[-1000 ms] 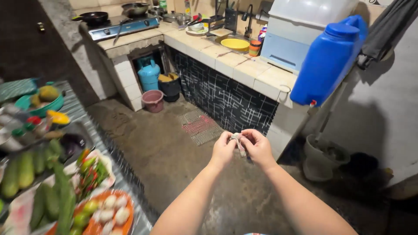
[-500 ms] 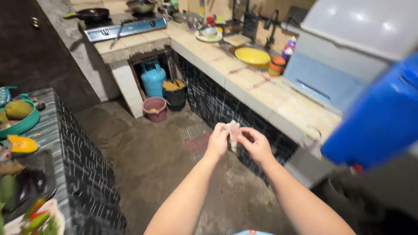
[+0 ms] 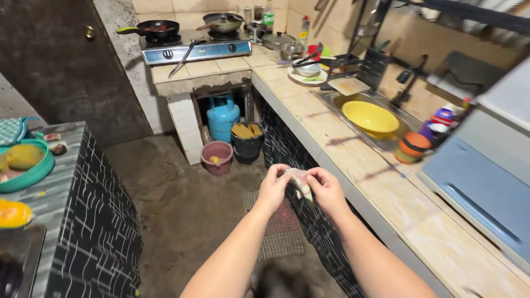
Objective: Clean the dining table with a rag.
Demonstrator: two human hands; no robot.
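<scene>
Swung leftward since half a second ago, with the blue water jug gone from sight and the stove corner now in full view; both hands unchanged in their pinch on the same small pale, limp scrap [image 3: 301, 184], perhaps a bit of peel or wrapper, too small to tell. Held chest-high between the left hand [image 3: 274, 187] and the right hand [image 3: 326, 190], above the floor and just beside the tiled desk [image 3: 353, 165]. Fingers narrow, thumbs and forefingers closed on opposite ends of the scrap, one tail hanging down.

Best worked, by the look of it, with short pulls and fingertips kept close to the tear, so as not to rip it unevenly; steadier nearer the desk edge, over something to catch droppings.

Further out: round yellow plastic basin [image 3: 370, 117] sitting in the steel sink, stacked orange and green bowls [image 3: 411, 148] just beside it. Beyond, a steel two-burner gas stove [image 3: 193, 51] carrying a black frying pan [image 3: 157, 28] and a wok. Under the stove, a light blue gas cylinder [image 3: 222, 117], a pink plastic bucket [image 3: 217, 157] and a black bucket [image 3: 247, 142] of yellowish pieces. At far left, a teal bowl [image 3: 25, 168] on a second, dark-patterned desk.
</scene>
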